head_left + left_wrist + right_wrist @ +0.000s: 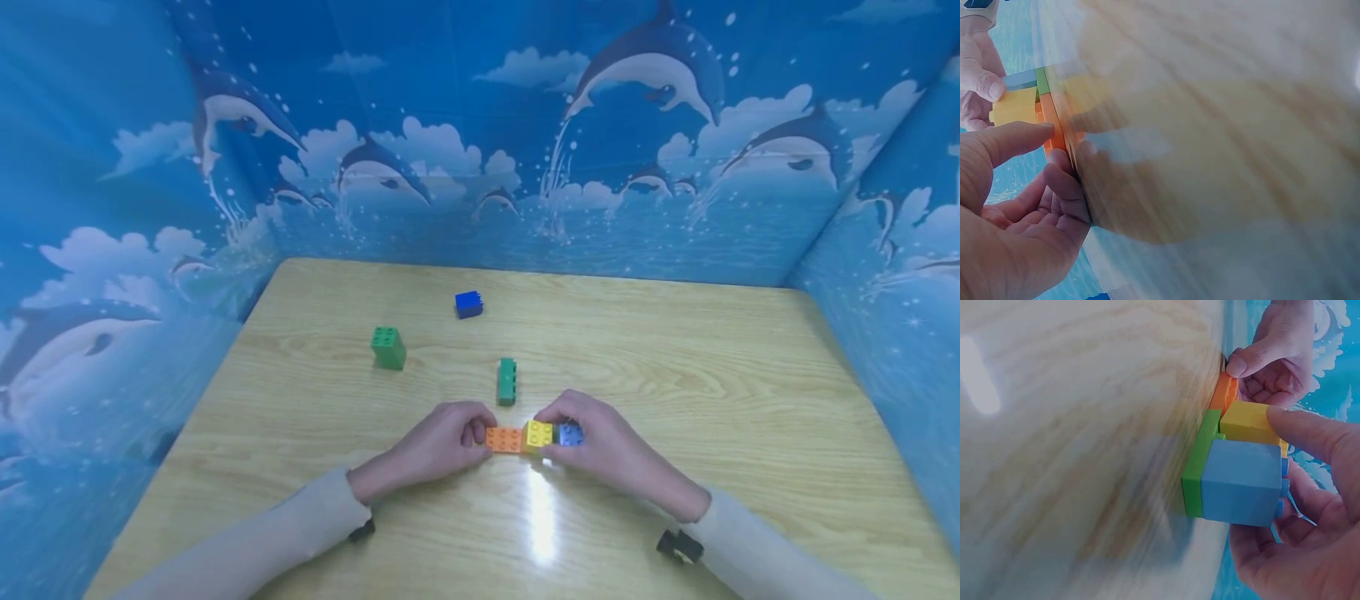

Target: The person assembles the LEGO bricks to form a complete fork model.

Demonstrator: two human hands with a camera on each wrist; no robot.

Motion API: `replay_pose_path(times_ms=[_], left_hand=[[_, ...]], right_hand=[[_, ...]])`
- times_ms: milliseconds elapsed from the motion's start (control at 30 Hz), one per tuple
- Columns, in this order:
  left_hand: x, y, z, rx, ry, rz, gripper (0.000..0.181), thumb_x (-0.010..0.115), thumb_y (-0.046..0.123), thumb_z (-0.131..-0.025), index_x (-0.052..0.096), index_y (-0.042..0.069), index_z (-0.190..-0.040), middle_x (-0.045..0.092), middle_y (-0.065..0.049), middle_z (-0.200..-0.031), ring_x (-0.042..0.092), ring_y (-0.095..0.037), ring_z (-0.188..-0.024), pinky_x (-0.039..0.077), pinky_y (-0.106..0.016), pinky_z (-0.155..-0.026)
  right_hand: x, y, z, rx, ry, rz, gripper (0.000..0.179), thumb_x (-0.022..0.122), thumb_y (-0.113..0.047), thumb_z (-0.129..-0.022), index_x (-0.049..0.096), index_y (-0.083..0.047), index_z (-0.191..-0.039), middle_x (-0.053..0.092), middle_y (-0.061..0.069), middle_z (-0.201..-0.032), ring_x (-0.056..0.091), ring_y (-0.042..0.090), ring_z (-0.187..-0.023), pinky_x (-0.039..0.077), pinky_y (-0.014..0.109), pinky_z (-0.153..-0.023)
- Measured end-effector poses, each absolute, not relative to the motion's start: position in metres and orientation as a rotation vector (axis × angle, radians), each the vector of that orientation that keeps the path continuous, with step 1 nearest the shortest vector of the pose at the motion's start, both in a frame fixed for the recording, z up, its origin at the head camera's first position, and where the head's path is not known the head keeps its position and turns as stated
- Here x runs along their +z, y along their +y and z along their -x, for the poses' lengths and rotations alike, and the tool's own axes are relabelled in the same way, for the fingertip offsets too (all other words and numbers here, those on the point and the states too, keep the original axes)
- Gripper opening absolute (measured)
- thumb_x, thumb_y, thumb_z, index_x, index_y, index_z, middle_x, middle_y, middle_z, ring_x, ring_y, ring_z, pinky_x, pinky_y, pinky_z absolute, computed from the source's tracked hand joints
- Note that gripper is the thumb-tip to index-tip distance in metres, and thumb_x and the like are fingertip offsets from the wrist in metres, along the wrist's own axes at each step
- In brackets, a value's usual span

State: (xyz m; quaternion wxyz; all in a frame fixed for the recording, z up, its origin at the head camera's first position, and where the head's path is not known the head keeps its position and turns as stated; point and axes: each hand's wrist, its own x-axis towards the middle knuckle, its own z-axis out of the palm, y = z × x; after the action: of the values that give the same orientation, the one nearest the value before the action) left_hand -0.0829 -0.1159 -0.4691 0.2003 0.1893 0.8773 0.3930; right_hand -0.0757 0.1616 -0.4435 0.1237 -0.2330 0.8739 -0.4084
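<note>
My left hand (450, 437) pinches the left end of a flat orange brick (504, 440) between thumb and fingers, low on the tabletop. With thumb and fingers, my right hand (603, 433) grips a yellow brick (538, 435) at the orange brick's right end. A light blue brick (571, 435) stands just right of the yellow one, partly under the right hand. In the right wrist view, the blue brick sits on a flat green brick (1192, 478), which lies end to end with the orange one. The yellow brick spans their junction; whether it is fully pressed down I cannot tell.
Beyond the hands, a green brick (507, 382) lies on its side, studs facing right. A tall green block (389, 350) stands farther left, and a dark blue brick (468, 305) lies toward the back. Dolphin-printed cloth (450, 225) borders the wooden table (675, 350).
</note>
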Motion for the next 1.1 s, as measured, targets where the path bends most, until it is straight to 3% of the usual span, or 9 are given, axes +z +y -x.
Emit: replay_pose_path(times_ms=[800,1100], left_hand=[[-0.4651,-0.1131,0.0834,1.098,2.425,-0.502,0.032,0.085,0.001,-0.091,0.074,0.005,-0.120,0.067,0.007,-0.092,0.064,-0.009,-0.084,0.058,-0.026,-0.076],[-0.4671,-0.1136,0.0820,1.108,2.428,-0.504,0.031,0.085,0.001,-0.092,0.074,0.003,-0.121,0.067,0.006,-0.092,0.065,-0.010,-0.083,0.059,-0.026,-0.075]], right_hand=[[-0.4409,0.1610,0.0804,-1.192,2.502,0.658,0.036,0.094,-0.011,-0.085,0.080,-0.013,-0.118,0.068,-0.007,-0.103,0.064,0.014,-0.090,0.060,0.028,-0.078],[-0.4442,0.1617,0.0829,-1.240,2.463,0.645,0.038,0.095,-0.009,-0.083,0.080,-0.012,-0.118,0.069,-0.006,-0.103,0.065,0.017,-0.093,0.061,0.029,-0.082]])
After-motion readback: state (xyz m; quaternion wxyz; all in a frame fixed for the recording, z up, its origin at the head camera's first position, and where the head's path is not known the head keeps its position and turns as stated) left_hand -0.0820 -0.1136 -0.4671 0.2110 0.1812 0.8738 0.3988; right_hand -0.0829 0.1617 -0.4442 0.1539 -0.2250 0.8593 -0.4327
